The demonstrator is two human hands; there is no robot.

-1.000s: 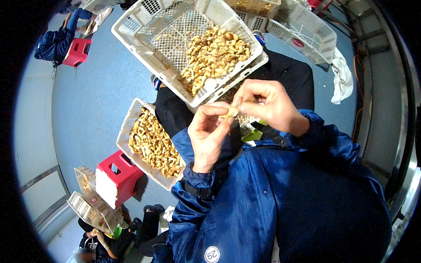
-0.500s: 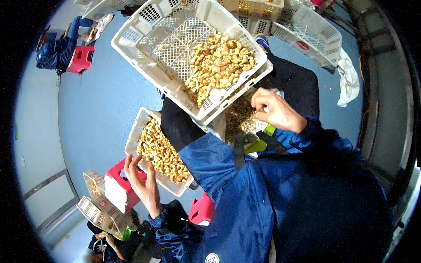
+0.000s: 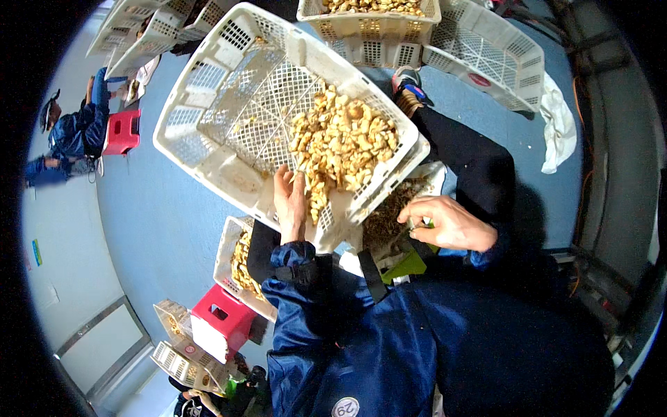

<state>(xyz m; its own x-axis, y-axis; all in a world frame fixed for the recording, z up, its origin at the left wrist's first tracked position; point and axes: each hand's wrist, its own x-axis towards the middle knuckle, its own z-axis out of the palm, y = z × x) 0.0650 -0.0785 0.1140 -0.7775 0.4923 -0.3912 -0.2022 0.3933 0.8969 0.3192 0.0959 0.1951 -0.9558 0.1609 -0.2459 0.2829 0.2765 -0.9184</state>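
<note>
The small mushrooms (image 3: 345, 135) are cream to yellow-tan, with brown patches on many of them, some rounded and some longer. They lie in a loose heap against the right and near parts of a white perforated crate (image 3: 233, 170), which stands tilted in front of the person; a few stray bits are scattered over the mesh floor to the left.

The left hand (image 3: 290, 205) reaches over the near wall of that crate to the left edge of the heap. Its fingers are stretched and slightly parted; whether they touch a mushroom I cannot tell.

The right hand (image 3: 448, 222) is above and beside dark brown trimmings (image 3: 385, 219), to the right of the crate's near corner. Its fingers are curled toward the thumb, and a small thing shows at the tips, too small to name, so the grip itself is unclear.

To the near left, more mushrooms fill a second white crate (image 3: 227, 243), beside a red stool (image 3: 240, 316).
</note>
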